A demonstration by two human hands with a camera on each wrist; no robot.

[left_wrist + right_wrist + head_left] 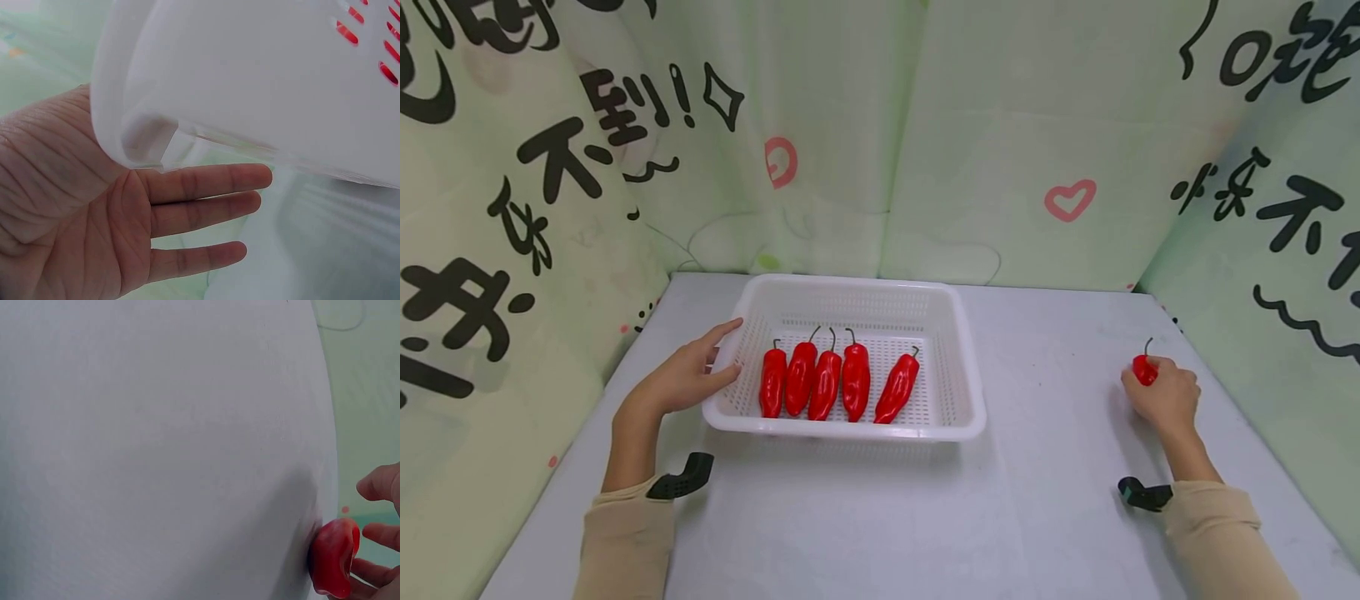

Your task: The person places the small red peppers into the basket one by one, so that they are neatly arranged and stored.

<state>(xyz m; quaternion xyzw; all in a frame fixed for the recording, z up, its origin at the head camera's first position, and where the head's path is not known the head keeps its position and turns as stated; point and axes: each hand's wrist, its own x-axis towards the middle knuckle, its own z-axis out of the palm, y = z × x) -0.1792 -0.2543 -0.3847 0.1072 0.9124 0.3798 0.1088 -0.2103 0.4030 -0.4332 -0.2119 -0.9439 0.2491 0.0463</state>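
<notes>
My left hand [685, 375] rests at the left end of a white plastic basket [842, 431], its thumb and forefinger touching the rim. In the left wrist view the other fingers [206, 214] stretch out straight beside the basket's underside. Several red peppers [856, 379] with thin stems lie side by side in the basket. Far to the right, my right hand [1167, 393] is around another red pepper [1145, 369], its stem pointing away. The right wrist view shows this pepper [332, 559] low against the table, with a gap between it and the thumb [380, 483].
A white-covered table [865, 517] carries everything. Pale green curtains [1000, 125] with black lettering and pink hearts stand along its back and both sides. Dark wrist cameras [683, 477] are strapped under both sleeves.
</notes>
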